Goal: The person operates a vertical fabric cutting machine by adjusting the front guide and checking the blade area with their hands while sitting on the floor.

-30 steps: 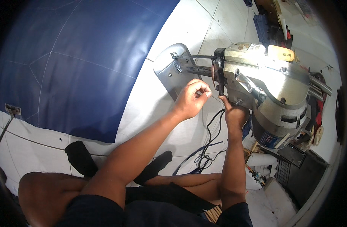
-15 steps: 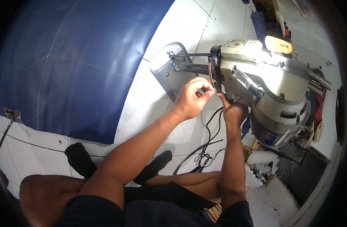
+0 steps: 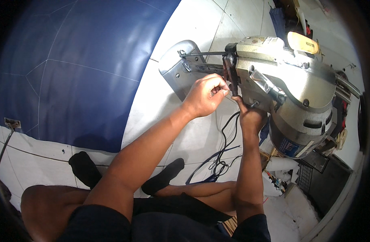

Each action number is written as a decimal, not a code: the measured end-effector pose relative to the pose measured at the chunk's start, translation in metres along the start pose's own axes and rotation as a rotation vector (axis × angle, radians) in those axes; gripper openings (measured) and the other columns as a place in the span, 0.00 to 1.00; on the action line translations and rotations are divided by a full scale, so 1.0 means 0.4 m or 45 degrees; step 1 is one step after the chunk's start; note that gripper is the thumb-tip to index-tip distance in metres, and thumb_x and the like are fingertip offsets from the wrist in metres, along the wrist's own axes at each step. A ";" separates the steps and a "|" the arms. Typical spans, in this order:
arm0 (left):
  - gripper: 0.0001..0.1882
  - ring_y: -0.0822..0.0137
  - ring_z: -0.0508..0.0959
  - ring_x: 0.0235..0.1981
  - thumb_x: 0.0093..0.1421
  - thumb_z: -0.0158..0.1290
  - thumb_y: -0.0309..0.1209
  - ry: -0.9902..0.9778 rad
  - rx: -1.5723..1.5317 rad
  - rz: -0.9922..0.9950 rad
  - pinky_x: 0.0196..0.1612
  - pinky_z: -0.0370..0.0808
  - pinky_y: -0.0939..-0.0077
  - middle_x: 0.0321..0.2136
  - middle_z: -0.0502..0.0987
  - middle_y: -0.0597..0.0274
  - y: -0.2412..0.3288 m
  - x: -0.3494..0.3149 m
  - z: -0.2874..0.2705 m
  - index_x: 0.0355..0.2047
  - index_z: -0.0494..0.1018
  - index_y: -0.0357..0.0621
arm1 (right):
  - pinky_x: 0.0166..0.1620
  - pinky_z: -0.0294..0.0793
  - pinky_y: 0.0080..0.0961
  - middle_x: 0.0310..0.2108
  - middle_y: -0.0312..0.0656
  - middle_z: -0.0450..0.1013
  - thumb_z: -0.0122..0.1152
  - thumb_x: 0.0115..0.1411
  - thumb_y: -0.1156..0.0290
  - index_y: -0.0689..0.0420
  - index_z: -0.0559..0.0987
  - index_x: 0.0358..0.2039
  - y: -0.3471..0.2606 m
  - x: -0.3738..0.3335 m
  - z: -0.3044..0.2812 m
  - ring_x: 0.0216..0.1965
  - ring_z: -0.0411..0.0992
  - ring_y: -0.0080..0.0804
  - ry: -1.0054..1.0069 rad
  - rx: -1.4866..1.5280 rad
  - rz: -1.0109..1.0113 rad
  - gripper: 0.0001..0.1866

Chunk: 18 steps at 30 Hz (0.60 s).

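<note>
A cloth-cutting machine (image 3: 265, 66) with a pale metallic body stands on its grey base plate (image 3: 181, 78). My left hand (image 3: 205, 97) is closed in a pinch beside the lower end of the machine's black front bar (image 3: 232, 74). What lies between its fingertips is too thin to name. From below, my right hand (image 3: 252, 117) reaches to the same spot, its thumb against the foot of the bar. Its other fingers are curled and mostly hidden beneath the machine's body.
Dark blue sheet material (image 3: 84, 76) with thin white lines covers the white tiled floor (image 3: 152, 109) at left. A dark cable (image 3: 223, 155) lies coiled below my hands. My black-socked feet (image 3: 164, 175) rest near the sheet's edge. Assorted clutter (image 3: 277, 181) sits at right.
The machine appears slightly further right and higher in view. My left fingers stay at the bar, their pinch slightly shifted; the brownish strip beside the bar shows less. My right hand keeps its place under it.
</note>
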<state>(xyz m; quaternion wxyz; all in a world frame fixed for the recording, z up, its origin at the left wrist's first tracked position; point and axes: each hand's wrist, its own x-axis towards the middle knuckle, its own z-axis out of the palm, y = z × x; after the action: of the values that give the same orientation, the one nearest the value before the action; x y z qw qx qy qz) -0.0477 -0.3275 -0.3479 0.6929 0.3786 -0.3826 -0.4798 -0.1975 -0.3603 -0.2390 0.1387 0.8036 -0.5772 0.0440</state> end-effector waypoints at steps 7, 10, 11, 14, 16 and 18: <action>0.02 0.57 0.76 0.30 0.53 0.53 0.22 0.070 0.154 0.279 0.34 0.73 0.70 0.28 0.75 0.55 -0.034 0.006 -0.001 0.28 0.73 0.38 | 0.37 0.74 0.31 0.31 0.45 0.77 0.75 0.39 0.49 0.61 0.76 0.36 -0.011 0.001 -0.014 0.32 0.76 0.41 -0.029 0.014 0.043 0.32; 0.02 0.55 0.76 0.30 0.52 0.53 0.21 0.111 0.226 0.335 0.35 0.73 0.68 0.28 0.74 0.55 -0.038 0.009 -0.007 0.27 0.73 0.37 | 0.37 0.74 0.32 0.31 0.46 0.77 0.75 0.39 0.48 0.62 0.76 0.36 -0.010 0.002 -0.018 0.32 0.76 0.42 -0.048 0.028 0.040 0.33; 0.02 0.55 0.75 0.30 0.52 0.53 0.21 0.148 0.238 0.340 0.35 0.73 0.67 0.28 0.74 0.55 -0.035 0.007 -0.004 0.27 0.73 0.37 | 0.37 0.74 0.33 0.31 0.46 0.77 0.75 0.39 0.47 0.63 0.76 0.36 -0.009 0.003 -0.019 0.32 0.76 0.43 -0.044 0.047 0.020 0.34; 0.01 0.55 0.75 0.30 0.52 0.53 0.21 0.248 0.285 0.269 0.35 0.73 0.68 0.27 0.73 0.55 -0.040 0.003 0.010 0.27 0.73 0.37 | 0.38 0.73 0.33 0.31 0.47 0.77 0.74 0.39 0.46 0.64 0.76 0.37 0.008 0.002 -0.006 0.32 0.76 0.44 -0.124 -0.076 0.079 0.35; 0.01 0.59 0.75 0.30 0.53 0.53 0.22 0.356 0.264 0.153 0.35 0.73 0.70 0.28 0.73 0.56 -0.033 0.007 0.016 0.27 0.72 0.37 | 0.38 0.73 0.34 0.31 0.47 0.77 0.74 0.40 0.46 0.64 0.76 0.37 0.018 -0.002 -0.001 0.33 0.75 0.45 -0.084 -0.068 0.060 0.35; 0.02 0.63 0.75 0.31 0.55 0.53 0.23 0.288 0.086 -0.003 0.35 0.72 0.72 0.30 0.73 0.57 -0.025 -0.014 0.008 0.27 0.72 0.37 | 0.39 0.72 0.34 0.33 0.48 0.77 0.74 0.40 0.46 0.64 0.75 0.38 -0.009 -0.001 -0.015 0.34 0.75 0.45 -0.087 0.014 0.073 0.35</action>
<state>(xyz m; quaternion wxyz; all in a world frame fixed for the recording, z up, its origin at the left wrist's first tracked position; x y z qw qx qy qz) -0.0555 -0.3253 -0.3566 0.7179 0.4539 -0.3176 -0.4215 -0.1937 -0.3574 -0.2340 0.1132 0.7884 -0.6042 0.0239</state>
